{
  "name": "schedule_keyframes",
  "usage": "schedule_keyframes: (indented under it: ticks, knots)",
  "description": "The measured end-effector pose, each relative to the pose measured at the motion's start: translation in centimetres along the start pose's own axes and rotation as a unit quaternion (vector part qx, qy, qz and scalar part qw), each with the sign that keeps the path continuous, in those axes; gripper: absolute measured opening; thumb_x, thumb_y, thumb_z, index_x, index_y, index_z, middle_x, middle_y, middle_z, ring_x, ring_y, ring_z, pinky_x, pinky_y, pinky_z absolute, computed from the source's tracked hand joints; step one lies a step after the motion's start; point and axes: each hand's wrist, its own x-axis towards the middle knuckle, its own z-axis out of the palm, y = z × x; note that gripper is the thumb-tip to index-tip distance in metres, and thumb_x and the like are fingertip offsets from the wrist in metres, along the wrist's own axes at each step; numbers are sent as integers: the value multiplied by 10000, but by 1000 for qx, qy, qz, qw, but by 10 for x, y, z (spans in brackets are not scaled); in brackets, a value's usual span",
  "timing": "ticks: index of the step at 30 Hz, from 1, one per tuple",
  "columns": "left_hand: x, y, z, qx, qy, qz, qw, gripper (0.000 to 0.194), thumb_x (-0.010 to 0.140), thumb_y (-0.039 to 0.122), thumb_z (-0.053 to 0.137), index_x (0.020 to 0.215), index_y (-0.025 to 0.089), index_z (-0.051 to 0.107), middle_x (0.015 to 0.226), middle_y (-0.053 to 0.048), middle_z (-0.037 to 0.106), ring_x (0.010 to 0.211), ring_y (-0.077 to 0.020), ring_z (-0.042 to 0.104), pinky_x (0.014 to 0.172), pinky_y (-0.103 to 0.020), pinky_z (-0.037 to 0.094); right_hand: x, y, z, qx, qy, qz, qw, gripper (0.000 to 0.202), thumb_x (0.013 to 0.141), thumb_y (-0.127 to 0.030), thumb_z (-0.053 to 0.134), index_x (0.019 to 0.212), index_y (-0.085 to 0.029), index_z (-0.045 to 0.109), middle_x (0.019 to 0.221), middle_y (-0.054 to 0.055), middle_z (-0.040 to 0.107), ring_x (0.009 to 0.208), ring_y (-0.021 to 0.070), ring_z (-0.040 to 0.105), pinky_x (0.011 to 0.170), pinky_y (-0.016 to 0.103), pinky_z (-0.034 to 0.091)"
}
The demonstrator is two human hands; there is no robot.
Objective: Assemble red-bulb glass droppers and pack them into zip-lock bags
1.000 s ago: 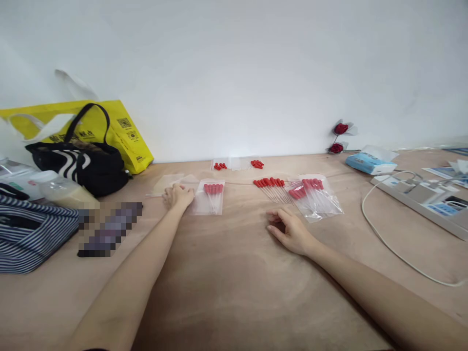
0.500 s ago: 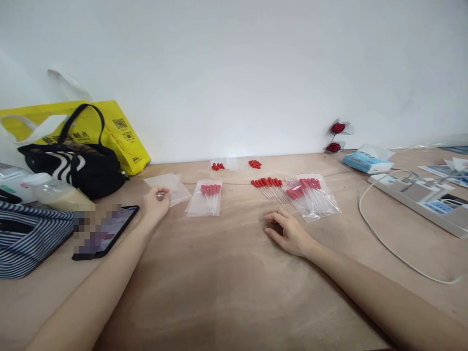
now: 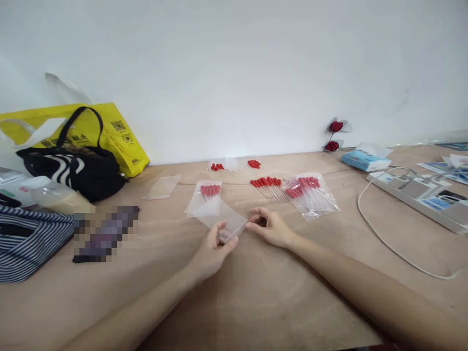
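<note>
A clear plastic zip bag (image 3: 223, 219) is held flat above the table in front of me. My left hand (image 3: 214, 251) pinches its near edge between thumb and fingers. At the bag's right corner, the thumb and fingertips of my right hand (image 3: 270, 226) close on it. Behind this bag lies another clear bag with several red-bulbed droppers (image 3: 210, 190) on it, partly covered. To the right, a row of loose red-bulbed droppers (image 3: 266, 183) is fanned out beside a filled bag of droppers (image 3: 316, 200). An unfilled bag (image 3: 164, 187) lies at the left.
Against the wall lie red bulbs (image 3: 254, 164) and small clear parts on plastic. On the left are a phone (image 3: 106, 234), a striped pouch (image 3: 32, 239), a black bag (image 3: 73, 170) and a yellow bag (image 3: 126, 131). A tissue pack (image 3: 365, 159) and power strip (image 3: 420, 195) sit right.
My left hand has brought a clear bag from the left pile to the middle. My right hand has shifted slightly left and taken the bag's corner.
</note>
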Motion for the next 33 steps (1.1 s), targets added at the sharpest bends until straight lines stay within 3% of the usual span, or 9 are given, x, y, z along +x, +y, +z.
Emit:
schedule_keyframes:
  ticks: [3,4,6,8,11,14,18,23,33]
  knots:
    - [-11,18,-12,139,-235,-5,962,527,704,449,561,1168,222,457,590,52,541,501,-102,485,486,-210,371,4,2,2,-25,10,-9,1000,290,695,-195,619,977,-176,556,794,12,647,735,139,590,739,317,458]
    - [-11,23,-19,189,-255,15,948,446,706,464,556,1089,236,531,559,56,522,484,-98,471,481,-209,357,5,3,2,-40,6,-20,999,268,688,-165,616,951,-180,572,792,11,645,742,139,589,742,316,456]
    - [-3,30,-32,276,-194,99,936,364,729,486,521,981,237,608,572,27,552,537,-123,508,555,-245,395,6,3,0,-64,-4,-43,997,232,688,-132,603,913,-188,593,794,9,646,758,141,587,753,320,452]
    - [13,30,-41,332,-137,210,909,447,699,508,557,1056,242,591,838,-46,642,808,-201,569,771,-335,412,6,2,-3,-76,-6,-60,995,224,694,-111,588,905,-187,597,803,13,647,758,140,586,752,319,452]
    - [33,18,-44,369,-195,297,859,761,635,580,588,1286,242,386,1355,-91,375,1246,-287,302,1017,-433,220,3,0,-9,-98,1,-86,991,220,697,-108,585,904,-179,595,803,24,641,751,147,581,735,317,454]
    - [37,4,-33,396,-223,293,841,853,689,612,509,1366,186,212,1433,-111,195,1313,-274,152,1061,-442,125,-6,-4,-19,-135,-28,-156,978,135,720,-151,586,850,-183,606,819,38,630,790,167,565,738,327,447]
    - [28,-5,-14,395,-162,272,862,810,738,603,449,1375,191,164,1425,-113,221,1308,-259,183,1066,-443,137,-17,-4,-30,-156,-81,-241,954,121,784,-207,539,871,-206,622,899,53,614,837,168,548,779,338,429]
    - [22,-5,-6,389,-144,255,873,785,765,576,429,1375,179,135,1424,-123,220,1309,-251,179,1069,-452,135,-19,-2,-31,-175,-85,-248,949,233,796,-230,527,1016,-224,604,918,59,608,843,181,534,765,355,426]
    - [23,-5,-6,368,-137,260,882,785,754,557,471,1373,223,123,1417,-112,248,1301,-256,207,1061,-467,144,-18,-2,-30,-190,-83,-243,948,194,798,-251,527,958,-213,628,894,60,612,822,180,538,751,351,433]
